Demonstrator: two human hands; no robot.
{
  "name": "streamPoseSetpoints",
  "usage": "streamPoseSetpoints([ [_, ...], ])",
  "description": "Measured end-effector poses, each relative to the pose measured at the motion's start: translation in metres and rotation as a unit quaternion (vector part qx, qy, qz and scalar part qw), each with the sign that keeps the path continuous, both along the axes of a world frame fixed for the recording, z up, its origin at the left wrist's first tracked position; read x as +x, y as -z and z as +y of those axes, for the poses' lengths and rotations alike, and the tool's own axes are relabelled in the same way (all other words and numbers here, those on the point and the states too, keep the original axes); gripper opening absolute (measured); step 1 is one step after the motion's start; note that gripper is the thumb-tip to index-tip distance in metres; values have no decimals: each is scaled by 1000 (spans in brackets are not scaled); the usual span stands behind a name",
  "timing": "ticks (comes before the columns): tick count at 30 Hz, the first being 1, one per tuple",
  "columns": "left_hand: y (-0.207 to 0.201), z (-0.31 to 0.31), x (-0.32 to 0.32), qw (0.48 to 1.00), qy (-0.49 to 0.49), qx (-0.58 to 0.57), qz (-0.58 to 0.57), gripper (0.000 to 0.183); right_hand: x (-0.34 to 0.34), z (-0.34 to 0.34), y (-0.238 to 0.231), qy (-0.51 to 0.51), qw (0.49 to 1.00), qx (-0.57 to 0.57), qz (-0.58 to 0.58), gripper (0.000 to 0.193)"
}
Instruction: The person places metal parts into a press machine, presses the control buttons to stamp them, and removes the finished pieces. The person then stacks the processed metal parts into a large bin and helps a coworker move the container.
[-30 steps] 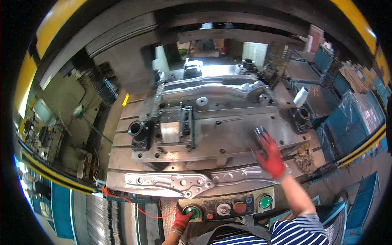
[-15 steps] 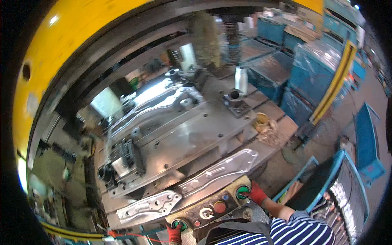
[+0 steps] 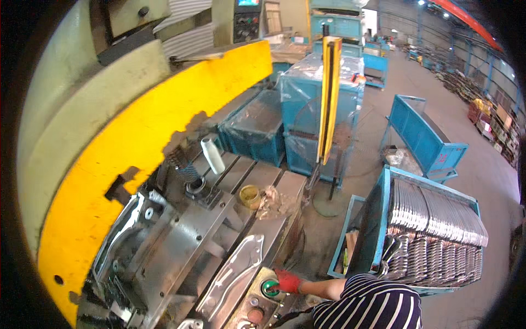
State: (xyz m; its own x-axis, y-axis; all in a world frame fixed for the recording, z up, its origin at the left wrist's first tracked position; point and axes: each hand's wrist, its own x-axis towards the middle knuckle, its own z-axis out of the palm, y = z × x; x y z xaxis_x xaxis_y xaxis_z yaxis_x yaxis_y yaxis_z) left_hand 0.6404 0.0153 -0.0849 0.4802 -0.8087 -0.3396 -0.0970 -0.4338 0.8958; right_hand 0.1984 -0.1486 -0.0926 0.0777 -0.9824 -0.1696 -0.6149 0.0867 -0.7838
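My right hand (image 3: 287,281), in a red glove, reaches onto a round green push button (image 3: 270,288) on the worn control panel (image 3: 249,305). Its fingers stretch over the button and grip nothing that I can see. A red button (image 3: 255,315) sits lower on the same panel. My left hand is outside the picture. Beyond the panel, a long pressed metal part (image 3: 235,271) lies on the press bed's near edge. Another shaped metal part (image 3: 127,233) rests on the die (image 3: 170,255), under the yellow press ram (image 3: 137,145).
A pale bottle (image 3: 212,156) and a yellowish tin (image 3: 250,196) beside crumpled rags (image 3: 275,204) stand on the bed. A yellow-and-black upright guard (image 3: 329,98) rises past it. To the right, a blue bin (image 3: 387,211) holds stacked metal parts; more blue crates (image 3: 427,137) stand behind.
The view has swung to the right, and my left hand has left the picture. The yellow ram now sits lower, close over the die. My right hand stays at the green button.
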Motion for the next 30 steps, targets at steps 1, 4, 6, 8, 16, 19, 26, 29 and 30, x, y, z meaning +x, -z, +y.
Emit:
streamPoseSetpoints([
  [1, 5, -6, 10, 993, 34, 61, 91, 34, 0, 1, -2, 12, 999, -23, 32, 82],
  [4, 27, -2, 27, 997, -45, 4, 61, 49, 0, 2, 6, 18, 999, 40, 2, 80],
  [6, 34, 9, 28, 991, -54, -49, 116, 59, 3, 0, 20, 5, 997, -26, 67, 82],
  [8, 34, 9, 27, 996, -44, -11, 74, 72, 1, 2, 32, 14, 999, -3, 52, 84],
  [16, 42, 2, 19, 990, -127, 52, -17, 84, -1, -10, 5, -29, 994, -3, 109, 81],
  [19, 55, 5, 23, 991, -135, 9, 17, 81, 8, -35, -61, -160, 954, -34, 250, 79],
  [26, 35, 4, 13, 993, -116, -21, -7, 76, 122, -119, -127, -354, 849, -289, 267, 76],
  [29, 18, 2, 3, 992, -123, 16, -14, 67, 140, -127, -113, -398, 815, -280, 315, 78],
  [30, 14, 1, 3, 993, -110, -1, -32, 66, 141, -127, -109, -404, 802, -269, 347, 79],
])
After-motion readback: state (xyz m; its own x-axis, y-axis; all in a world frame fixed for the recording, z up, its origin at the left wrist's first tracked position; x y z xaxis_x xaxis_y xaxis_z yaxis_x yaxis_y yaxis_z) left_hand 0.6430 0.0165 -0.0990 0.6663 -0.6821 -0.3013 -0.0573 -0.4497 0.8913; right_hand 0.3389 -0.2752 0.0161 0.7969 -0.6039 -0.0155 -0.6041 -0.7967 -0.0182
